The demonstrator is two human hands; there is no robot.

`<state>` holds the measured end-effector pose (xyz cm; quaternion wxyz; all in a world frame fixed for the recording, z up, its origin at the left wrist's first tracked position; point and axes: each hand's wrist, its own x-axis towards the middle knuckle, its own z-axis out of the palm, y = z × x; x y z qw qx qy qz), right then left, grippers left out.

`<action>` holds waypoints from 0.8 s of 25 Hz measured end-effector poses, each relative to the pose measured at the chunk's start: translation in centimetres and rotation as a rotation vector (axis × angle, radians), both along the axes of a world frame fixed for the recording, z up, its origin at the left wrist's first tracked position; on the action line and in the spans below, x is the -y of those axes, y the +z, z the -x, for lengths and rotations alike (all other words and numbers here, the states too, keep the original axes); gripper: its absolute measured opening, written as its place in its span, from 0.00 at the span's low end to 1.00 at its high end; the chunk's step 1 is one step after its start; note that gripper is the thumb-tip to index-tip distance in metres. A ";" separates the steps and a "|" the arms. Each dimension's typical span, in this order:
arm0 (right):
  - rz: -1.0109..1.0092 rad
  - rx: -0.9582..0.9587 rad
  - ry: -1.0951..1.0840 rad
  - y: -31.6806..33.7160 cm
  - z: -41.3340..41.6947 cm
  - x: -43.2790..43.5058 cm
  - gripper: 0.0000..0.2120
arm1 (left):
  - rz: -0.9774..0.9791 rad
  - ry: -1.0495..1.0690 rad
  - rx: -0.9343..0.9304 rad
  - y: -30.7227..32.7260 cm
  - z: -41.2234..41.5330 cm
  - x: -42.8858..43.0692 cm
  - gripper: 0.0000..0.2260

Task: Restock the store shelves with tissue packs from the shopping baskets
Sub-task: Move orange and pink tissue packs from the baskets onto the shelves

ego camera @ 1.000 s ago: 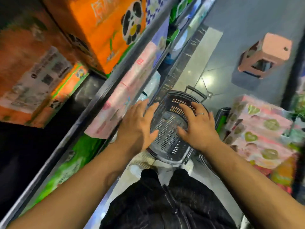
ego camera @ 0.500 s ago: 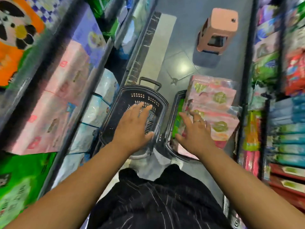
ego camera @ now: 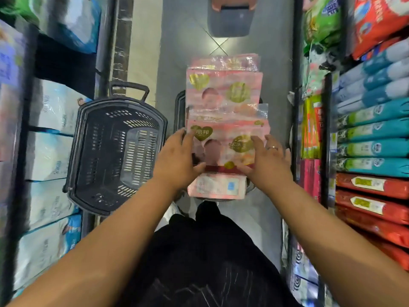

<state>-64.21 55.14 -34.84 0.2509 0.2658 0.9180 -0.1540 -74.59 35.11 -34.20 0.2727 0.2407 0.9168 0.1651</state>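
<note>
Two: left hand (ego camera: pixel 177 160), right hand (ego camera: pixel 267 165) grip tissue pack (ego camera: pixel 223 145).

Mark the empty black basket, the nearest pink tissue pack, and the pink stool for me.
empty black basket (ego camera: pixel 135 151), head view, on its slotted floor.
pink tissue pack (ego camera: pixel 223 149), head view, middle of its top face.
pink stool (ego camera: pixel 234 2), head view, pink edge at the frame's top.
</note>
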 end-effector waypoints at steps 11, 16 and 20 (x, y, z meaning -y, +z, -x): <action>0.273 -0.392 -0.397 -15.0 1.5 -3.6 0.48 | -0.358 0.338 0.122 -15.2 3.5 -3.3 0.42; 0.452 -0.611 -0.581 -17.2 0.3 -2.9 0.55 | -0.534 0.443 0.135 -17.4 2.3 -2.3 0.47; 0.458 -0.634 -0.624 -17.1 0.3 -2.6 0.57 | -0.549 0.577 0.209 -17.0 1.9 -2.8 0.49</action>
